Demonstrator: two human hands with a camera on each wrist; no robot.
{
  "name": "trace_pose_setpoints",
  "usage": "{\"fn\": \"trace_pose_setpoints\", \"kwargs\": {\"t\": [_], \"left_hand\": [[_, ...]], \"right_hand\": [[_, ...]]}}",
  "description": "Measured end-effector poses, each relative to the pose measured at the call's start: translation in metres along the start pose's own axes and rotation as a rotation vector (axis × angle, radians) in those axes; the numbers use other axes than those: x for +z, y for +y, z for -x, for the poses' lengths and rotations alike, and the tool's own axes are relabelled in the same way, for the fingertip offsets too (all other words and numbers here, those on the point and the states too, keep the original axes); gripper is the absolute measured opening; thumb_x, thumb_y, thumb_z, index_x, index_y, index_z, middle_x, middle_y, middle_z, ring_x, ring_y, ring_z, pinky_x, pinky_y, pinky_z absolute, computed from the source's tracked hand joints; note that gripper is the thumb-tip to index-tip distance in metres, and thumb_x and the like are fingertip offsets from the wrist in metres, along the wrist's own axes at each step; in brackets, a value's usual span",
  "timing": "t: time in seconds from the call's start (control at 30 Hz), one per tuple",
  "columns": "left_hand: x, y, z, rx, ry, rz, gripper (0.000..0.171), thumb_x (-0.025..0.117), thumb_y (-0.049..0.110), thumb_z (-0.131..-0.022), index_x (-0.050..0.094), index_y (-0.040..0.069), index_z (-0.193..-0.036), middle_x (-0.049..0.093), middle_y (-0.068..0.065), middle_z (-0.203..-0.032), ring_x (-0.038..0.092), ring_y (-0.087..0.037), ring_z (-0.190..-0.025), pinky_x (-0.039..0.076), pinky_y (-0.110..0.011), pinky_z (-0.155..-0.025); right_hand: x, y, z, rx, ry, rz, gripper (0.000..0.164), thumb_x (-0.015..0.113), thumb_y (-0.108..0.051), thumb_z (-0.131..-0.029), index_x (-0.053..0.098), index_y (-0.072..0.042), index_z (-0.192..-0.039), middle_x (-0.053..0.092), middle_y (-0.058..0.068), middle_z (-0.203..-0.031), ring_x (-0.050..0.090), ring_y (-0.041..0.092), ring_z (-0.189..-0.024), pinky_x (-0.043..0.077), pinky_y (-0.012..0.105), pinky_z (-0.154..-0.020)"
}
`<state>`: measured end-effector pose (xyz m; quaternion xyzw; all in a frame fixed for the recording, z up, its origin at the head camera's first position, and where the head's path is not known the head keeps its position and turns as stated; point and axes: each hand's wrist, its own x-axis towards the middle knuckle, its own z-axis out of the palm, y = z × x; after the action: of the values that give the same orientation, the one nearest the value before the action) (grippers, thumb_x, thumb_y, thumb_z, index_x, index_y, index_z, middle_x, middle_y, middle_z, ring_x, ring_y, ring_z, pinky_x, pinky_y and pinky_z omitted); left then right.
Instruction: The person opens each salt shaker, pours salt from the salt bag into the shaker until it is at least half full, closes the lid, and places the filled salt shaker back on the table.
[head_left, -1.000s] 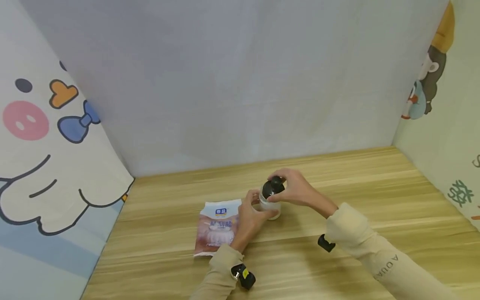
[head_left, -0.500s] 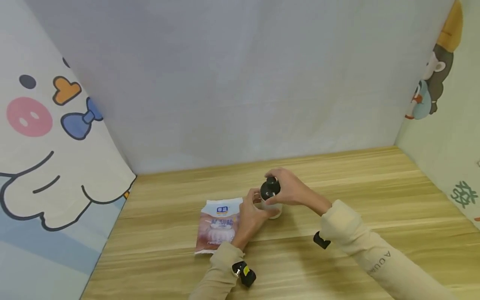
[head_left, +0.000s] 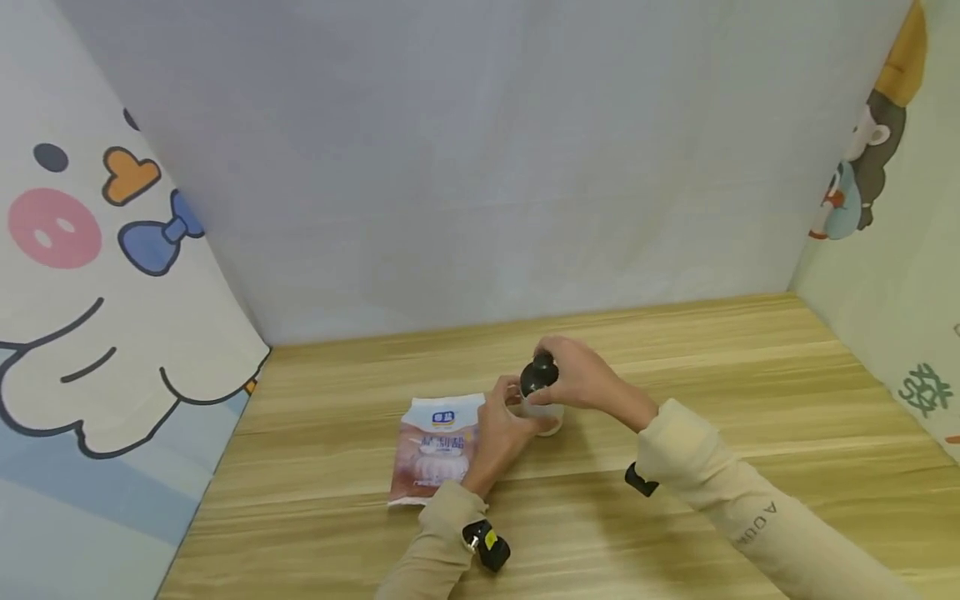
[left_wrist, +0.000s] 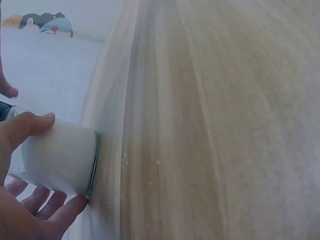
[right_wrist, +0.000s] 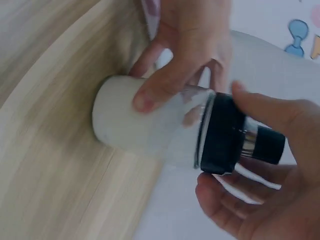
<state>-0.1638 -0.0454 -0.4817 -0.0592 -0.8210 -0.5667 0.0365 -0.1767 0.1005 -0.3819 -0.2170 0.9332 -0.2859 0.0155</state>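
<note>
A clear glass jar (right_wrist: 120,110), part filled with white contents, stands upright on the table. Its black lid (right_wrist: 222,135), topped by a knob with a shiny metal neck, sits on the mouth. Around the jar's body curls my left hand (head_left: 506,429), thumb on the near side and fingers behind. My right hand (head_left: 585,377) grips the lid from the right, thumb and fingertips at opposite edges of its rim. The left wrist view shows the jar's base (left_wrist: 92,162) against the wood.
Left of the jar lies a red and white salt bag (head_left: 435,467), partly behind the left forearm. A grey cloth wall (head_left: 480,183) rises behind the wooden table (head_left: 712,375), with cartoon-printed panels on both sides.
The right hand has shifted slightly left, its fingers still at the lid, and the lid looks more level. The left hand stays on the jar. The head view has shifted a little.
</note>
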Motion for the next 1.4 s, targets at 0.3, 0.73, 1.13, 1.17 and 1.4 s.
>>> {"fn": "trace_pose_setpoints", "kwargs": {"t": [0.3, 0.73, 1.13, 1.17, 1.4], "left_hand": [[0.001, 0.0, 0.001, 0.007, 0.01, 0.018, 0.052, 0.087, 0.02, -0.062, 0.059, 0.022, -0.107, 0.065, -0.001, -0.103, 0.058, -0.021, -0.099, 0.048, -0.041, -0.084], [0.006, 0.002, 0.001, -0.005, 0.012, -0.016, 0.053, 0.088, 0.02, -0.06, 0.059, 0.022, -0.104, 0.066, -0.003, -0.102, 0.059, -0.021, -0.098, 0.049, -0.04, -0.083], [0.011, 0.003, 0.004, -0.018, 0.007, -0.023, 0.052, 0.086, 0.016, -0.059, 0.059, 0.021, -0.103, 0.067, -0.004, -0.103, 0.062, -0.021, -0.097, 0.051, -0.038, -0.084], [0.012, 0.003, 0.005, -0.013, 0.01, -0.023, 0.053, 0.086, 0.015, -0.058, 0.06, 0.02, -0.104, 0.068, -0.004, -0.103, 0.062, -0.021, -0.098, 0.051, -0.038, -0.085], [0.015, 0.0, 0.007, 0.077, 0.06, -0.073, 0.06, 0.087, 0.012, -0.057, 0.061, 0.015, -0.111, 0.069, -0.008, -0.103, 0.064, -0.025, -0.096, 0.052, -0.039, -0.085]], "right_hand": [[0.003, -0.001, 0.002, 0.013, -0.005, -0.019, 0.051, 0.083, -0.019, -0.072, 0.057, 0.002, -0.111, 0.061, 0.014, -0.104, 0.058, 0.026, -0.089, 0.054, 0.037, -0.072], [0.002, 0.003, 0.008, 0.051, 0.019, -0.005, 0.054, 0.082, -0.024, -0.073, 0.055, 0.002, -0.111, 0.059, 0.015, -0.105, 0.058, 0.028, -0.093, 0.053, 0.04, -0.077], [0.017, 0.011, 0.017, 0.018, 0.14, -0.035, 0.054, 0.081, -0.02, -0.073, 0.055, 0.004, -0.114, 0.057, 0.017, -0.11, 0.056, 0.03, -0.096, 0.053, 0.043, -0.078], [0.018, 0.011, 0.018, 0.013, 0.151, -0.045, 0.054, 0.081, -0.017, -0.072, 0.055, 0.004, -0.115, 0.057, 0.018, -0.111, 0.056, 0.031, -0.097, 0.052, 0.044, -0.079], [0.029, 0.011, 0.027, 0.018, 0.238, -0.095, 0.056, 0.079, -0.012, -0.076, 0.051, 0.004, -0.121, 0.058, 0.02, -0.113, 0.055, 0.034, -0.103, 0.05, 0.049, -0.085]]}}
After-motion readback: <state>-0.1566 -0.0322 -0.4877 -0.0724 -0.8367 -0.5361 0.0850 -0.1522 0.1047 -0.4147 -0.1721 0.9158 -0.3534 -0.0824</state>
